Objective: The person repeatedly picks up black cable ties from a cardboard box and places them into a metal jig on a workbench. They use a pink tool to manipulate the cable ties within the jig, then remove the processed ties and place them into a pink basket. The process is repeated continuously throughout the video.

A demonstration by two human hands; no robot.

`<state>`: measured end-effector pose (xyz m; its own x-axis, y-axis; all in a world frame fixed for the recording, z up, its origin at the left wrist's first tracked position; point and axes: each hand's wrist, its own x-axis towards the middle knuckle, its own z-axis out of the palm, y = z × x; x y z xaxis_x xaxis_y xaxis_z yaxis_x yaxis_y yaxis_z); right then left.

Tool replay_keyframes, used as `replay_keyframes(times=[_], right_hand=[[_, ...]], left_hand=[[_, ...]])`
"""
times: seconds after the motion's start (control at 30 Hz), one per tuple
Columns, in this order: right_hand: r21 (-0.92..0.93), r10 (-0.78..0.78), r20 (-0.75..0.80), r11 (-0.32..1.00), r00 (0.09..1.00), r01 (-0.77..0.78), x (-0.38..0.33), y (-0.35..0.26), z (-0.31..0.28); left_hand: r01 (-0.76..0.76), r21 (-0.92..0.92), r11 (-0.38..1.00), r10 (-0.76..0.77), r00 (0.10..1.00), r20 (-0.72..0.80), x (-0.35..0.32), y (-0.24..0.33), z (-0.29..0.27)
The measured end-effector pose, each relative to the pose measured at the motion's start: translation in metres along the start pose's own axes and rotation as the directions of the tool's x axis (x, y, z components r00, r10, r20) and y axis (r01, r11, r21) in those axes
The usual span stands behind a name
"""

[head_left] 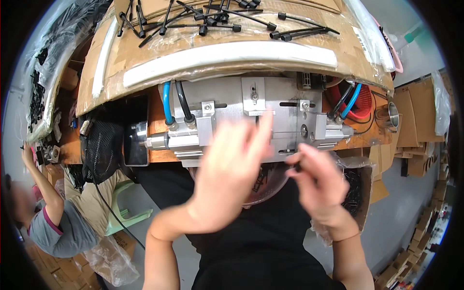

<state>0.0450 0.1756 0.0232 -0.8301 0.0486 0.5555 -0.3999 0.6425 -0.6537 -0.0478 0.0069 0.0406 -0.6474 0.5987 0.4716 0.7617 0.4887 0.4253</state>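
A metal fixture [285,126] with an upright central bracket [253,96] and a pneumatic cylinder on each side lies before me on the bench. Over its middle is my left hand [227,169], blurred by motion, its fingers stretched toward the bracket and apart; the parts beneath it are hidden. My right hand [319,181] is just off the fixture's near right edge, thumb and fingers pinched together. Something small and dark shows at those fingertips, too blurred to name. Below both hands sits a clear round bowl [278,186] with dark pieces inside, partly covered.
Black rod-like parts with knobbed ends [212,21] lie on a cardboard surface [111,60] above the fixture. Blue air hoses [167,102] rise beside it. A phone [137,140], black mesh bag [104,150] and red basket [360,104] flank it. Another person [63,227] works at left.
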Motion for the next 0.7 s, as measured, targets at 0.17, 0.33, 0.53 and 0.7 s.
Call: replay_keyframes(times=[0.17,0.33,0.53,0.7], right_hand=[[-0.088,-0.013,0.069,0.996,0.998,0.019,-0.031,0.01,0.046],[-0.114,0.013,0.106,0.993,0.994,-0.001,-0.027,0.017,0.059],[-0.237,0.065,0.318,0.972,0.946,0.013,-0.005,-0.001,0.027],[-0.492,-0.325,0.005,0.823,0.946,0.286,0.109,0.017,-0.02]], left_hand=[[-0.115,0.211,0.971,0.161,0.963,-0.217,0.127,-0.053,-0.024],[0.026,0.012,1.0,-0.028,0.979,0.203,0.163,-0.041,-0.028],[-0.148,0.095,0.984,0.127,0.972,0.197,0.154,-0.045,-0.048],[-0.368,0.145,0.919,0.358,0.929,0.09,0.123,-0.087,-0.07]])
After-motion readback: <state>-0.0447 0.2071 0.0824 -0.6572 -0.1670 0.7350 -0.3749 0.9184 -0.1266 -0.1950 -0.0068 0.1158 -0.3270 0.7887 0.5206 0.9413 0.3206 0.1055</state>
